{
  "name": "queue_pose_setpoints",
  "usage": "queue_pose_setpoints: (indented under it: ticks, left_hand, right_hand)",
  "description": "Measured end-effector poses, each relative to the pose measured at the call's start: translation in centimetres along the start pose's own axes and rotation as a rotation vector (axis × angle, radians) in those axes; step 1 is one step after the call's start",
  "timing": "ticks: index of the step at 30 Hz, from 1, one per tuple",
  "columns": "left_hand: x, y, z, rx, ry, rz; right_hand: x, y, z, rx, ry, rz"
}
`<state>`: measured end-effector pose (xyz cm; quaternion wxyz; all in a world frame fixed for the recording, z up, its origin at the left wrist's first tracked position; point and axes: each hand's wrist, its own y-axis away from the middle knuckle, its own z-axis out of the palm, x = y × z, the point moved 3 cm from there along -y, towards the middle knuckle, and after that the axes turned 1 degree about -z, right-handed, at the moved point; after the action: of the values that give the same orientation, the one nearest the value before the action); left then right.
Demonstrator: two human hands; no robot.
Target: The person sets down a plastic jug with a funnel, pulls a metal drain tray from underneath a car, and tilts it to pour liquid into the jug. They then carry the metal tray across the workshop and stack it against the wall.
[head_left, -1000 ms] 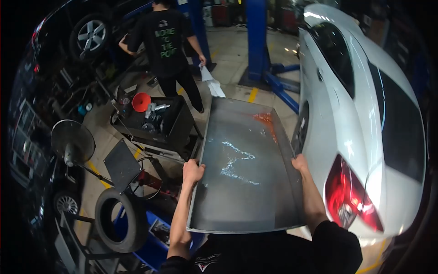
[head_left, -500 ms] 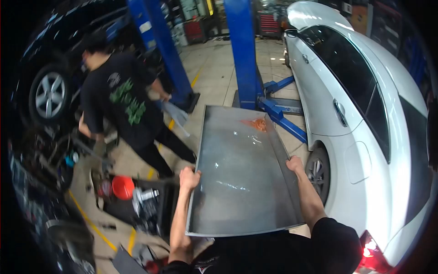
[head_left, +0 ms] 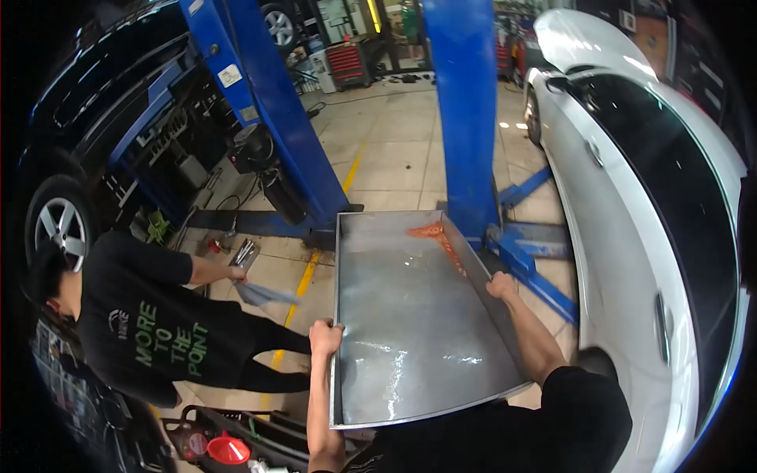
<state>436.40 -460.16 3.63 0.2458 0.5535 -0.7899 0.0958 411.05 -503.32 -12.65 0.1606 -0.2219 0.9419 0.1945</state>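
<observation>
A wide, shallow metal tray (head_left: 410, 315) is held out in front of my body. My left hand (head_left: 325, 337) is closed on its left rim, and my right hand (head_left: 501, 285) grips the right rim. Reddish-orange liquid (head_left: 426, 231) lies in the tray's far right corner and runs along the right side. Shiny wet-looking reflections show on the near part of the tray floor.
Left of me a person (head_left: 158, 315) in black holds a grey cloth (head_left: 264, 295). Blue lift posts (head_left: 465, 110) stand ahead, with a lift arm (head_left: 536, 288) low at the right. A white car (head_left: 623, 236) flanks my right side. A cart with a red funnel (head_left: 228, 449) is lower left.
The view has moved forward past the cart and along the white car, with the tray still in both hands. The other person now appears farther left and lower.
</observation>
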Motion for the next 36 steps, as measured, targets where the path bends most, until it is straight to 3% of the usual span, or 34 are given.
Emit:
queue_pose_setpoints:
  ticks: [5,7,8,12,13,14,20,24,28,29,31,34,35,36]
  left_hand:
    - [2.0,-20.2,0.7,0.003,-0.081,0.029]
    - [0.9,-27.9,0.5,-0.012,-0.13,0.016]
    - [3.7,-33.9,0.6,0.024,-0.115,0.04]
    - [11.1,-47.7,-2.3,-0.051,-0.057,0.079]
    - [12.4,-51.4,-2.3,-0.009,-0.087,0.165]
    - [14.9,-54.1,-2.7,0.059,-0.083,0.179]
    - [20.2,-79.0,3.1,-0.079,-0.168,0.182]
    - [31.0,-91.1,4.2,0.093,-0.157,0.298]
    - [40.5,-101.7,6.6,-0.036,-0.065,0.243]
    - [40.4,-107.8,5.6,-0.05,-0.078,0.23]
    - [44.9,-114.5,7.3,-0.066,-0.085,0.234]
    - [49.9,-126.7,11.6,-0.085,-0.1,0.301]
    - [50.7,-130.5,12.7,-0.063,-0.142,0.35]
    - [55.0,-135.3,14.5,-0.021,-0.128,0.433]
  right_hand:
    - [-11.8,-15.0,1.4,0.04,-0.058,-0.011]
    - [-14.4,-21.2,7.2,0.051,-0.003,-0.022]
    - [-16.7,-27.9,5.0,0.146,0.065,-0.062]
    - [-24.3,-36.7,2.1,-0.063,-0.1,0.063]
    - [-26.5,-38.2,0.3,-0.127,-0.182,0.185]
    - [-28.2,-41.0,0.1,-0.101,-0.232,0.217]
    - [-35.3,-62.3,-2.5,-0.014,-0.17,0.18]
    - [-38.7,-77.8,-6.4,0.014,-0.243,0.168]
    - [-39.7,-89.9,-13.2,-0.005,-0.187,0.242]
    - [-43.9,-94.3,-12.5,-0.004,-0.189,0.232]
    - [-45.3,-100.2,-14.0,0.05,-0.169,0.221]
    - [-46.4,-111.7,-13.4,0.08,-0.2,0.252]
    - [-47.0,-114.6,-12.2,-0.012,-0.161,0.237]
    - [-46.6,-120.1,-15.2,-0.04,-0.104,0.221]
